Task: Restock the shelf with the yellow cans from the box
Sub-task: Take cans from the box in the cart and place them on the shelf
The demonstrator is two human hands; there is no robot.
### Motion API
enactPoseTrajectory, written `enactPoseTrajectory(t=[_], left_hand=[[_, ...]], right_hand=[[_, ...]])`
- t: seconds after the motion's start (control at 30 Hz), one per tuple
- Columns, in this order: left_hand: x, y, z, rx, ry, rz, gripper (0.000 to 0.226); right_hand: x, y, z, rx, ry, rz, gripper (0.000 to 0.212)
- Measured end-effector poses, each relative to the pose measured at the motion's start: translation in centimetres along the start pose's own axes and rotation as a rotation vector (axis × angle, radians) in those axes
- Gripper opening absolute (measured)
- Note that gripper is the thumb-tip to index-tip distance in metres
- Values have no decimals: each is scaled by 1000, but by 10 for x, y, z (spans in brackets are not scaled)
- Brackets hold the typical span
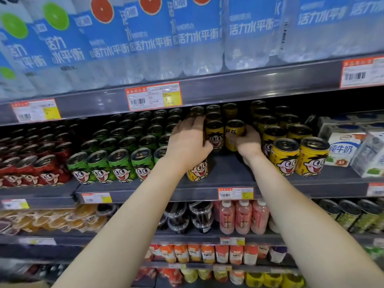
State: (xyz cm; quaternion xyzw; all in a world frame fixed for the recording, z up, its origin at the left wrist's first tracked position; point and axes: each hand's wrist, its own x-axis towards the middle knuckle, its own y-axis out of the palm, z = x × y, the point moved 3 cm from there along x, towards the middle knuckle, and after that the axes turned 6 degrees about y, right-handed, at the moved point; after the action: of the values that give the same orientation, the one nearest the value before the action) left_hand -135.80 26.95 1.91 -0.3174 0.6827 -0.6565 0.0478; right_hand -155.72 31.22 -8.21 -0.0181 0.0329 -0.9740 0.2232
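Both my arms reach into the middle shelf (pixel 232 173), where yellow cans with a cartoon face stand in rows. My right hand (pixel 248 142) grips a yellow can (pixel 234 135) from its right side, deep in the shelf. My left hand (pixel 188 142) lies over the cans at the left of the yellow block, its fingers curled round a can that it mostly hides; beside it stands a yellow can (pixel 215 135). Below my left wrist another yellow can (pixel 198 170) stands at the shelf front. More yellow cans (pixel 285 156) fill the rows to the right. The box is out of view.
Green cans (pixel 120 165) and red cans (pixel 41 173) stand to the left on the same shelf, white milk cartons (pixel 342 148) to the right. Large blue-labelled water bottles (pixel 158 38) fill the shelf above. Bare shelf floor lies between the two front yellow groups. Lower shelves hold bottles and cups.
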Motion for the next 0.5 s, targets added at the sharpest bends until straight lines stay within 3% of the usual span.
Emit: enactPoseTrajectory(t=[0.13, 0.3, 0.5], left_hand=[[9, 0, 2, 12, 7, 18, 77], [19, 1, 6, -13, 36, 9, 84], [31, -3, 13, 31, 46, 36, 64]], right_hand=[[18, 8, -6, -19, 31, -28, 72], [41, 14, -15, -56, 36, -2, 50], [50, 17, -10, -68, 12, -20, 51]])
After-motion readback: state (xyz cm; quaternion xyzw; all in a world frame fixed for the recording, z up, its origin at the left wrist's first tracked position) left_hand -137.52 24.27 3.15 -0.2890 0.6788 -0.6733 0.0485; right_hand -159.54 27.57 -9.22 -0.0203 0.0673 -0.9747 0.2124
